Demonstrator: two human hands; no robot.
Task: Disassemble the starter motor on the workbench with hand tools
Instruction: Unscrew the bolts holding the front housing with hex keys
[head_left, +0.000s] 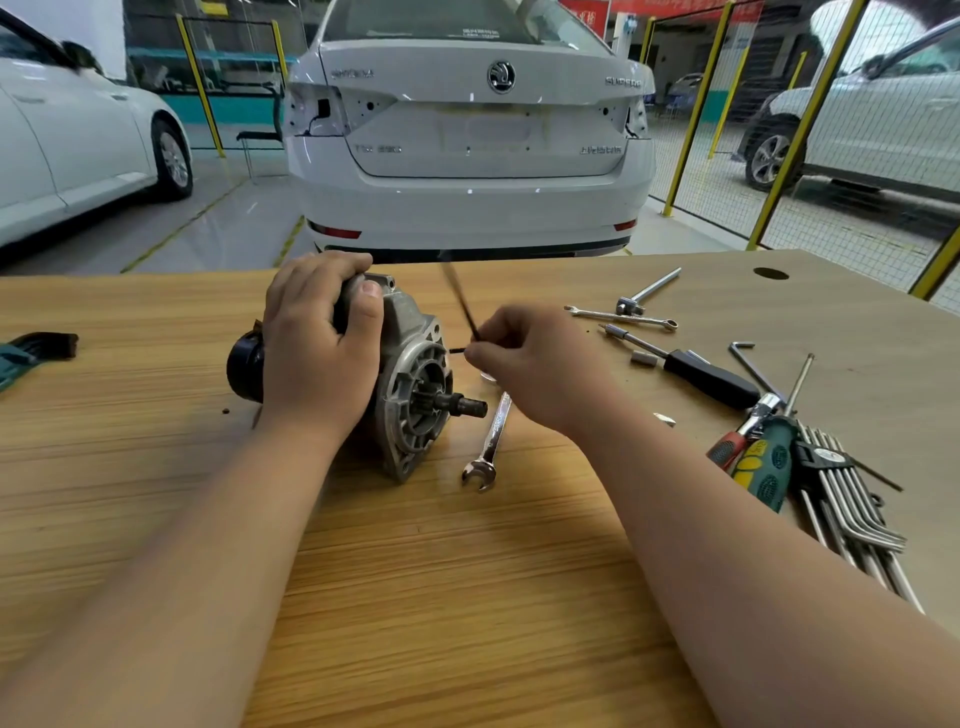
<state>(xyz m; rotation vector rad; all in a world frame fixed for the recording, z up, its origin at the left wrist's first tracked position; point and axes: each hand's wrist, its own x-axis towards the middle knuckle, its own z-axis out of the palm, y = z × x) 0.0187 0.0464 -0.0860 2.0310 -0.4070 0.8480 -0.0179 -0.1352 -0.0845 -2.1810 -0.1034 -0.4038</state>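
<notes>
The starter motor (410, 374) lies on its side on the wooden workbench (415, 571), its grey flange and black pinion shaft facing right. My left hand (317, 343) grips the top of its body, the thumb pressed on the housing. Just right of the flange, my right hand (524, 364) pinches a thin black L-shaped hex key (462, 301). Its long arm sticks up and is blurred; its short end points at the flange near the upper rim.
A combination wrench (491, 447) lies in front of the shaft. To the right are a black-handled driver (696, 371), a socket (644, 357), wrenches (623, 315), a T-handle (647, 291), screwdrivers (763, 462) and a hex key set (852, 509). A white car (467, 130) stands beyond the bench.
</notes>
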